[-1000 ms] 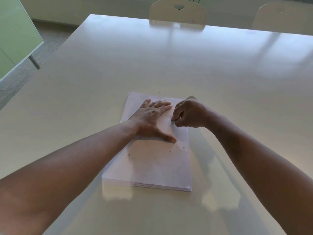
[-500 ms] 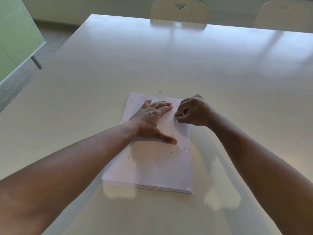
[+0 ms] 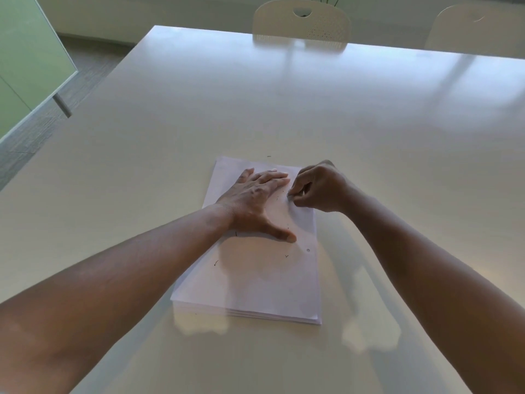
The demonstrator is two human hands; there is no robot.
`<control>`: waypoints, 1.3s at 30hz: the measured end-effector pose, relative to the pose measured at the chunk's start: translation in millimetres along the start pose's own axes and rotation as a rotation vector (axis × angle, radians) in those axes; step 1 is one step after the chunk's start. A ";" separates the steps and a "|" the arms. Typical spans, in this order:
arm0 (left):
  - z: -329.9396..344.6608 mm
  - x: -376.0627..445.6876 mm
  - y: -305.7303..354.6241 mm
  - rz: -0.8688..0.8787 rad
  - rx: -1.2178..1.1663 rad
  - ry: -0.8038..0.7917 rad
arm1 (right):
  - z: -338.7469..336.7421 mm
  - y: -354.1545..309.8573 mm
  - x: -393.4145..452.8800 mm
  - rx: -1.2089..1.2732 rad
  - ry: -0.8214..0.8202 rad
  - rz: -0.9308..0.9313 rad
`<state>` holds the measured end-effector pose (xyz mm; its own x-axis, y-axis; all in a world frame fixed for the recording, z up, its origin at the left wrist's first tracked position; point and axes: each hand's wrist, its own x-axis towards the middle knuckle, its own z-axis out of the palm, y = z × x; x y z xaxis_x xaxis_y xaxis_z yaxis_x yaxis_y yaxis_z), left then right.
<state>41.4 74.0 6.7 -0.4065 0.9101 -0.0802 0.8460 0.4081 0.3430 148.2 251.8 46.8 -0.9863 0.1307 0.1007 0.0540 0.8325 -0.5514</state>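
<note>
My left hand (image 3: pixel 252 203) lay flat, fingers straight, thumb spread, on the paper stack (image 3: pixel 255 282), stack near the white table's (image 3: pixel 255 109) front middle, my right hand (image 3: pixel 318 189) curled, fingertips pinching the top sheet's right edge, small dark marks (image 3: pixel 216 263) too tiny to read

Paper stack (image 3: pixel 255 280) on table (image 3: pixel 255 109), chairs (image 3: pixel 301 21) behind

The right hand (image 3: pixel 321 189), pinching at the right edge of the stack of white paper sheets (image 3: pixel 255 280), creeps slightly farther up that edge: its fingertips first slide outward, then return close to the left hand (image 3: pixel 255 200).
</note>
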 end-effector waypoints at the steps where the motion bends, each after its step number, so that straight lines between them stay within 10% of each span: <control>1: 0.5 -0.2 -0.1 0.000 0.001 0.001 | -0.2 -0.3 -1.5 0.012 -0.079 0.010; 4: 0.9 0.1 0.0 -0.001 0.001 0.010 | -1.0 -2.8 -3.5 0.010 -0.236 0.023; 11: 2.3 1.7 -2.5 0.016 0.010 0.012 | 7.4 -6.2 0.9 0.025 0.084 0.015; 19: 1.5 1.4 -2.3 0.006 -0.001 0.000 | -5.8 -13.1 0.2 -0.056 -0.347 0.072; 25: -1.6 1.8 -1.5 0.001 -0.027 -0.025 | -24.7 -16.3 1.0 0.186 -0.066 0.182; 39: -38.7 -5.1 4.5 0.020 -0.506 0.061 | -29.5 -31.1 -1.7 0.354 -0.103 0.258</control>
<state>33.9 68.4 44.9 -0.4239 0.9055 -0.0191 0.5873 0.2909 0.7553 152.8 241.6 88.2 -0.9590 0.2403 -0.1502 0.2609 0.5417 -0.7991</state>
